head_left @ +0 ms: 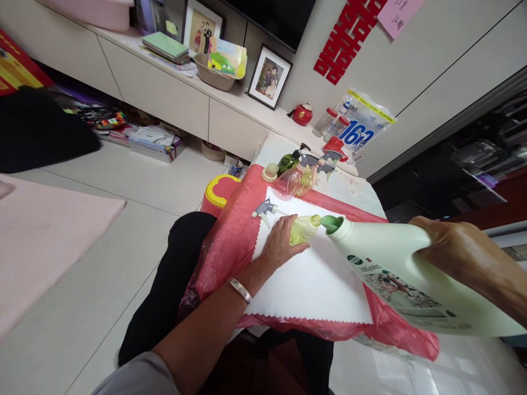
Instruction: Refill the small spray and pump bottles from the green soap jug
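My left hand is wrapped round a small yellow-green bottle that stands on a white cloth. My right hand grips the handle end of a big pale green jug. The jug is tipped, and its open green spout nearly touches the small bottle's mouth. A grey spray trigger head lies loose on the cloth just left of my left hand. A silver bracelet is on my left wrist.
The white cloth lies on a red plastic sheet over a small table. Behind it stand a pink spray bottle, a dark green one and a cream cap. A red-and-yellow stool is at the left.
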`<move>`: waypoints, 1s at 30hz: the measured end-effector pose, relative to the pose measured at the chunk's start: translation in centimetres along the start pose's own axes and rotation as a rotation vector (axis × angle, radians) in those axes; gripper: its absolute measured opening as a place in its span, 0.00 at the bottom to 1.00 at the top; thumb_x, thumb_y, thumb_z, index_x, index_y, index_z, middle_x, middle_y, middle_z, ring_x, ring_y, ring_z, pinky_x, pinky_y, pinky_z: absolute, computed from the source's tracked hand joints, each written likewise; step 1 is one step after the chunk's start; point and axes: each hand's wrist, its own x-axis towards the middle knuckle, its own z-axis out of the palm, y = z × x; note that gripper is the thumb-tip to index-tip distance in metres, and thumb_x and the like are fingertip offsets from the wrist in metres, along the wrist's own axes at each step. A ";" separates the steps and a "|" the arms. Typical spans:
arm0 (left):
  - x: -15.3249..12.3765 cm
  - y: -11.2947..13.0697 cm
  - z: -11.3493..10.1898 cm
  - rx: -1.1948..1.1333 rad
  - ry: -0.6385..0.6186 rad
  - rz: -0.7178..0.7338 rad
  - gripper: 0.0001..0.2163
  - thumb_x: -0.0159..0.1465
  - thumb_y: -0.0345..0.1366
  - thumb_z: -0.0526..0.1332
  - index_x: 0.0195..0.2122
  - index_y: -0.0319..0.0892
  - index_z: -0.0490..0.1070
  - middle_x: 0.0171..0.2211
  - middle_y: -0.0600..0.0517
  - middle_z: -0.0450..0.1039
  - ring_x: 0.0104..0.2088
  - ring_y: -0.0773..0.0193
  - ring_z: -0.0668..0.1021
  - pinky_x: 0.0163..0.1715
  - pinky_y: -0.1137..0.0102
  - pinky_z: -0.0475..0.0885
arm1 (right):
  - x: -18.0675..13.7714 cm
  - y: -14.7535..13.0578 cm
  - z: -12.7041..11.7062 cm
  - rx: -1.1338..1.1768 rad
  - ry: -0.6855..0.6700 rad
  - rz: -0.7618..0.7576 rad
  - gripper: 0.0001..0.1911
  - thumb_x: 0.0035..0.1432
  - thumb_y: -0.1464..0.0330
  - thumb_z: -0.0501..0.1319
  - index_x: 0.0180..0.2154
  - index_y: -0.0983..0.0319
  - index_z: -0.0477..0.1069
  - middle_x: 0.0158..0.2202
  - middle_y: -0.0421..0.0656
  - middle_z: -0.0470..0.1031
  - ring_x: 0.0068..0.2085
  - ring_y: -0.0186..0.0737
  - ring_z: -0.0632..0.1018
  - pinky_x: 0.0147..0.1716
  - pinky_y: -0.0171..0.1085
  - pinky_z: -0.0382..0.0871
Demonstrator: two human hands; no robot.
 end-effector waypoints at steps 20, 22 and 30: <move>0.0 -0.2 0.1 -0.005 0.008 0.010 0.39 0.52 0.38 0.74 0.62 0.44 0.57 0.56 0.41 0.67 0.59 0.44 0.71 0.59 0.49 0.69 | -0.2 -0.1 -0.2 -0.009 -0.001 0.005 0.11 0.47 0.69 0.57 0.35 0.51 0.70 0.25 0.34 0.74 0.27 0.37 0.77 0.25 0.32 0.62; 0.0 -0.2 0.2 -0.007 0.012 0.010 0.39 0.51 0.38 0.74 0.62 0.44 0.58 0.56 0.42 0.68 0.59 0.44 0.72 0.59 0.48 0.69 | -0.2 -0.1 -0.2 -0.005 -0.006 0.004 0.11 0.47 0.69 0.57 0.35 0.51 0.70 0.25 0.33 0.73 0.27 0.36 0.77 0.25 0.32 0.62; 0.0 -0.1 0.1 -0.006 0.016 0.016 0.39 0.51 0.39 0.74 0.62 0.45 0.58 0.55 0.42 0.68 0.59 0.44 0.72 0.59 0.48 0.70 | -0.2 -0.3 -0.2 0.000 -0.007 0.014 0.11 0.49 0.69 0.57 0.36 0.51 0.71 0.26 0.34 0.74 0.29 0.38 0.78 0.25 0.32 0.62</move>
